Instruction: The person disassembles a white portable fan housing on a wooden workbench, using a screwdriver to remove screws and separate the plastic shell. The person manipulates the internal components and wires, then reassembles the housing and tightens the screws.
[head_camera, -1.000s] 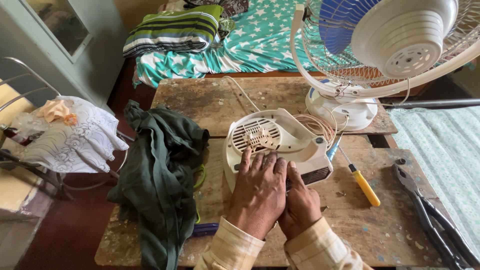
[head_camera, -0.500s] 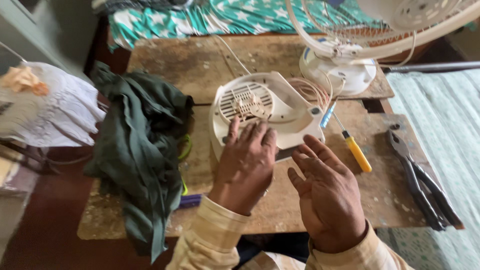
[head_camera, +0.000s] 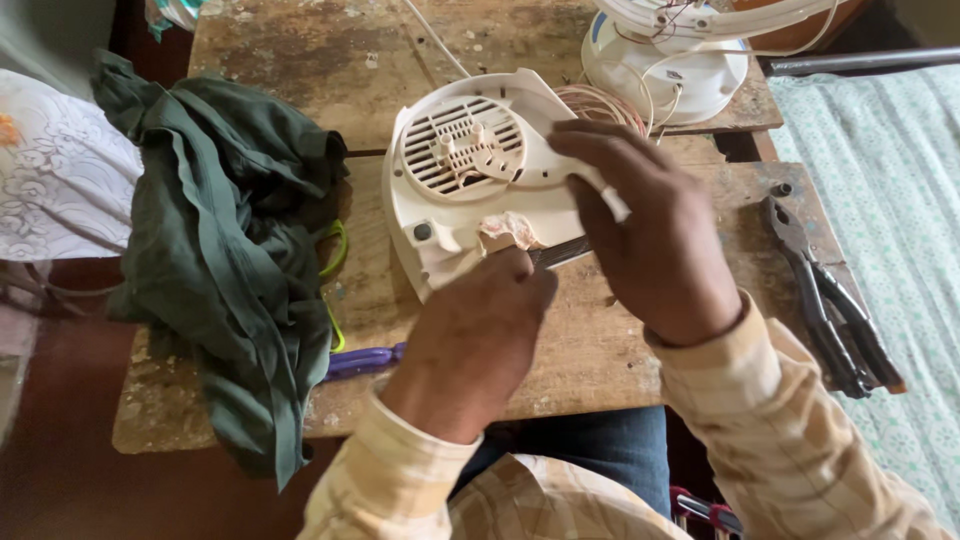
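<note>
While a green cloth (head_camera: 215, 240) lies heaped over the wooden table's (head_camera: 300, 70) left edge, a purple handle (head_camera: 362, 360) pokes out from under it near the front edge. The left hand (head_camera: 478, 340) has its fingers curled together, pressing a small crumpled rag (head_camera: 508, 230) onto the white fan housing (head_camera: 470, 180) (vented side up) at the table's middle. The right hand (head_camera: 655, 230) grips the housing's right side, fingers spread. Pliers (head_camera: 825, 290) rest at the right edge.
</note>
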